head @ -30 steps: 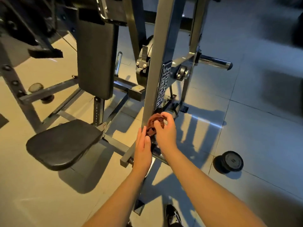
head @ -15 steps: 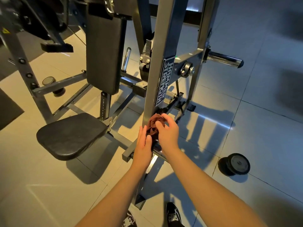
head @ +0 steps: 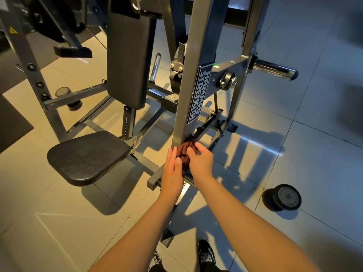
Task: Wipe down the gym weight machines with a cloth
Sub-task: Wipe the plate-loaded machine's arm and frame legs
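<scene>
The brown cloth (head: 183, 154) is bunched against the foot of the grey upright post (head: 196, 55) of the Hammer Strength machine, near the middle of the view. The right hand (head: 202, 163) grasps it with curled fingers, probably so that the wad can be pushed around the corner of the post. The left hand (head: 172, 171) has straight fingers laid flat on the left side of the cloth. I judge that it presses the cloth to the metal so it does not slip. The work is low, where the post meets the floor bar. The black seat pad (head: 88, 156) is at 9 o'clock from the hands, the back pad (head: 127, 55) at 11 o'clock, and a dumbbell (head: 282, 197) lies on the tiles at 4 o'clock.
</scene>
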A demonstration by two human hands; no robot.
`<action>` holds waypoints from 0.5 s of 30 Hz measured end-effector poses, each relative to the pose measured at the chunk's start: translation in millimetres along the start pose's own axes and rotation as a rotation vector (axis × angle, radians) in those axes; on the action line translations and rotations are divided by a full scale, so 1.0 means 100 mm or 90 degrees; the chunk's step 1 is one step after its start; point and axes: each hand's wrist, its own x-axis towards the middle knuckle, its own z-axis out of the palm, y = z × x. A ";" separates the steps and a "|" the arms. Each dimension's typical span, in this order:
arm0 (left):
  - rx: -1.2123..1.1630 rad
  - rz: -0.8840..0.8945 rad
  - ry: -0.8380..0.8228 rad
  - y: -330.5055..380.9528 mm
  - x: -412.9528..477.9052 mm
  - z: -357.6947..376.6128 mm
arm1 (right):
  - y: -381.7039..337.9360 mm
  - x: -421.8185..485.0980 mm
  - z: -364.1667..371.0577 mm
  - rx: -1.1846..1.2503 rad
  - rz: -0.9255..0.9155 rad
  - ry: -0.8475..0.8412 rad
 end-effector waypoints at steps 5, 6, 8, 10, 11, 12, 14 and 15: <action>-0.015 -0.007 0.016 0.03 -0.01 0.00 | -0.03 -0.03 -0.08 0.001 0.044 -0.044; -0.020 -0.006 0.018 0.05 -0.01 0.00 | -0.08 -0.05 -0.08 0.028 0.021 -0.042; -0.034 -0.008 0.023 0.07 -0.01 0.00 | -0.15 -0.09 -0.06 0.063 -0.025 -0.036; -0.062 -0.014 0.027 0.10 -0.01 -0.01 | -0.11 -0.10 -0.02 0.060 -0.024 -0.026; -0.063 -0.019 0.027 0.12 -0.02 -0.02 | -0.07 -0.11 -0.01 0.043 -0.007 -0.025; -0.057 -0.027 0.022 0.14 -0.03 -0.03 | -0.03 -0.12 -0.02 0.024 0.025 -0.031; -0.036 -0.042 0.012 0.16 -0.05 -0.05 | 0.04 -0.14 -0.05 0.023 0.105 -0.061; -0.034 -0.044 0.010 0.18 -0.06 -0.06 | 0.04 -0.15 -0.08 0.023 0.111 -0.071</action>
